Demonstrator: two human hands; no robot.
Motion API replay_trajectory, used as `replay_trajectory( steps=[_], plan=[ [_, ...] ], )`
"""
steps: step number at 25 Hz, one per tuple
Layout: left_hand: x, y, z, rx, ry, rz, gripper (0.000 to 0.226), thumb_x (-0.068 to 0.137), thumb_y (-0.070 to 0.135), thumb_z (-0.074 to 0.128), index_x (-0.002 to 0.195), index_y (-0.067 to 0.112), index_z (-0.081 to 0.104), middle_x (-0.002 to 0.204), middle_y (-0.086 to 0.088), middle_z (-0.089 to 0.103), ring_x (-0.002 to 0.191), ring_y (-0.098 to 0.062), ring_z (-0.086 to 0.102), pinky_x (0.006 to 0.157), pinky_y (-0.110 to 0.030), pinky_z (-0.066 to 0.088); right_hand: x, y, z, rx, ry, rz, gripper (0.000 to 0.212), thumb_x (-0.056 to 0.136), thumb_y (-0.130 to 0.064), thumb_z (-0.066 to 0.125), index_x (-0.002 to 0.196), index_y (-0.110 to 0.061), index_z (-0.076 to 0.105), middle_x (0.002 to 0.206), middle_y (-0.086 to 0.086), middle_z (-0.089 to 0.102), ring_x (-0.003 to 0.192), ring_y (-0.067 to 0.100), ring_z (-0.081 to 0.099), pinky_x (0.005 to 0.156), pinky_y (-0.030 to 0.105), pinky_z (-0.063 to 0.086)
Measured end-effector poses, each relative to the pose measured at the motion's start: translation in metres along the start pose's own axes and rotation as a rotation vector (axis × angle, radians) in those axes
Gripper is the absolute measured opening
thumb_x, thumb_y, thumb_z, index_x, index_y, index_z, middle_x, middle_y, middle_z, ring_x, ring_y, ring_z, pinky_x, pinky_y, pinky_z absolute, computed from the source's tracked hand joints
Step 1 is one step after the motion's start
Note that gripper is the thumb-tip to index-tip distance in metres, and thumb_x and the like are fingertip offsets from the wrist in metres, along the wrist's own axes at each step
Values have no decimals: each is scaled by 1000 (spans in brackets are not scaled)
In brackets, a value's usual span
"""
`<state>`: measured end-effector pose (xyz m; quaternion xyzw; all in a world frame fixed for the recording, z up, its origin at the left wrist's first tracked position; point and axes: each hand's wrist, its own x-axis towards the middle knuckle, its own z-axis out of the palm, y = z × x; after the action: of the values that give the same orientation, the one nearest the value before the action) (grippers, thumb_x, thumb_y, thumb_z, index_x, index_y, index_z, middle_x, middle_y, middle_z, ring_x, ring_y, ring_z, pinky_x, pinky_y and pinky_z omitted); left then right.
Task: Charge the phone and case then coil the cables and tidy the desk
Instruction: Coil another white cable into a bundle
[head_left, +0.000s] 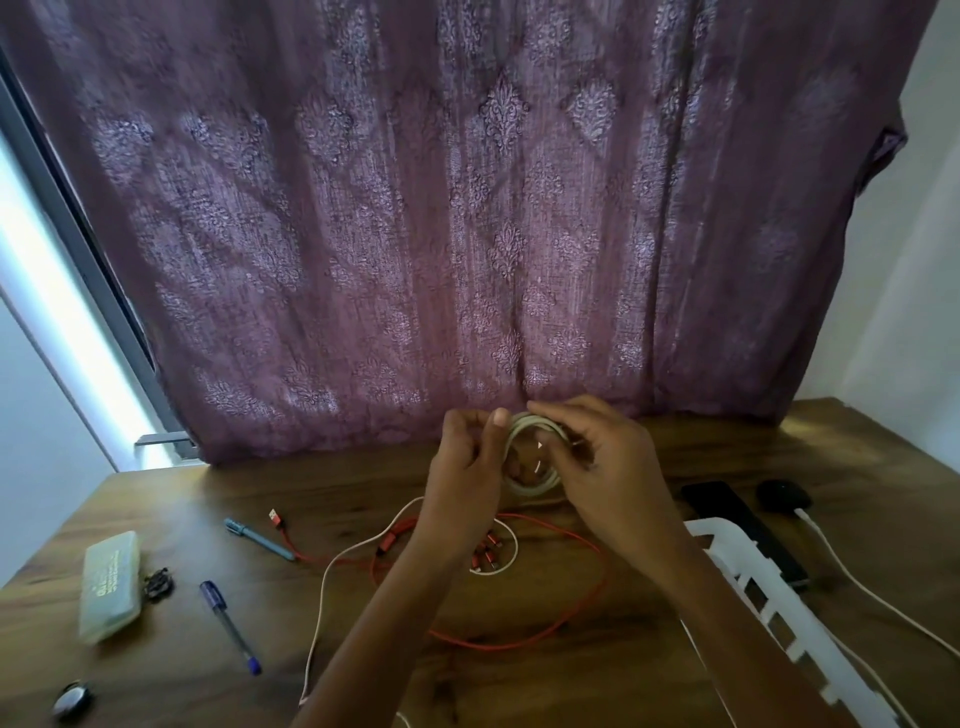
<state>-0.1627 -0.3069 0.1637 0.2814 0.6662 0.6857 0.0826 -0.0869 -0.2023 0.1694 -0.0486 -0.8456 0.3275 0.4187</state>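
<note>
**Loose tail may snag the red lead and spring the coil**

The left grip (467, 462) pinches the left side of the white coil (530, 486), thumb raised against the loops. The right grip (597, 457) is curled round the right side. Both are clamped on the coil and hold it in the air above the tabletop (649, 675). Nothing ties the loops. They seem to be kept only by finger pressure, so a slackened thumb would likely let them spring open.

Below the wrists, the loose white tail (322, 587) trails over the tabletop toward the person and crosses the red cable (519, 642). The red cable sprawls in a wide loop, its connectors bunched under the left wrist. Drawing in more white could drag the red lead along, knot the two, or sweep the blue pen (260, 538).

Further right, the phone (743, 530) and the dark case (784, 496) lie just beside a white tray (769, 592). A second white lead (857, 577) runs from the case. Whether the phone is plugged in cannot be told. A swing of the right forearm could catch that lead and pull the plug out.
</note>
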Motion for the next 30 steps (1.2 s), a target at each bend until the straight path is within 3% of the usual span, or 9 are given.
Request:
replay_trajectory(
  steps=[5, 8, 11, 15, 20, 23, 26, 28, 30],
  plan=[
    [-8, 1, -3, 251, -112, 239, 9, 95, 18, 45, 93, 10, 44, 78, 1, 62, 70, -17, 62, 63, -34, 50, 3, -3, -2, -51, -15, 43, 22, 89, -8, 59, 109, -11, 68, 93, 4, 64, 82, 12, 62, 73, 22, 50],
    [-6, 0, -3, 348, -180, 288, 4, 95, 10, 46, 98, 8, 47, 81, 9, 60, 70, 1, 59, 60, -13, 44, 4, -2, -3, -73, -25, 90, 19, 90, -6, 56, 105, -9, 67, 96, 4, 61, 84, 10, 57, 73, 8, 43],
    [-6, -2, -2, 402, -128, 296, 13, 95, 13, 47, 99, 4, 55, 74, 9, 59, 65, 2, 56, 56, -9, 38, 4, -2, -3, -102, -38, 126, 16, 91, -6, 53, 100, -9, 67, 94, 0, 55, 82, 6, 52, 74, 2, 37],
    [-4, -6, -6, 315, -119, 174, 12, 94, 15, 50, 93, 21, 60, 71, 13, 61, 65, 7, 55, 61, -11, 42, 3, 2, -5, -143, -110, 181, 12, 90, -20, 56, 97, -20, 66, 88, -4, 68, 84, 12, 63, 75, 33, 52],
    [-2, -15, -15, 256, -134, 141, 15, 91, 20, 53, 92, 32, 62, 76, 10, 67, 76, -9, 63, 75, -34, 50, 3, -2, -6, 466, -131, 535, 16, 87, -4, 60, 92, -19, 58, 82, 2, 69, 67, 3, 66, 59, 16, 50],
    [-4, -12, -19, 215, -175, 172, 20, 89, 21, 52, 104, 31, 62, 91, 4, 72, 90, -14, 68, 80, -33, 53, 3, 0, -7, 868, -175, 765, 14, 87, 0, 54, 87, -13, 55, 72, 1, 67, 62, 6, 64, 59, 20, 51],
    [-7, -8, -15, 337, -146, 197, 21, 94, 13, 51, 100, 27, 65, 89, 4, 72, 85, -8, 67, 79, -32, 54, 2, 3, -7, 1239, -188, 872, 6, 84, -3, 53, 83, -9, 54, 70, 6, 64, 59, 10, 62, 60, 25, 56],
    [-7, -7, -10, 365, -61, 180, 19, 94, 13, 50, 101, 19, 67, 84, 4, 71, 80, -7, 66, 76, -30, 53, 0, 5, -2, 1161, -174, 809, 6, 79, -11, 59, 85, -10, 57, 72, 4, 66, 62, 9, 63, 60, 24, 55],
    [-6, -7, -7, 351, 44, 150, 18, 94, 14, 50, 99, 14, 68, 76, 8, 68, 73, -8, 65, 71, -26, 51, -2, 7, 3, 806, -78, 622, 8, 80, -18, 65, 85, -14, 61, 77, -1, 69, 69, 5, 64, 62, 19, 51]
  ],
)
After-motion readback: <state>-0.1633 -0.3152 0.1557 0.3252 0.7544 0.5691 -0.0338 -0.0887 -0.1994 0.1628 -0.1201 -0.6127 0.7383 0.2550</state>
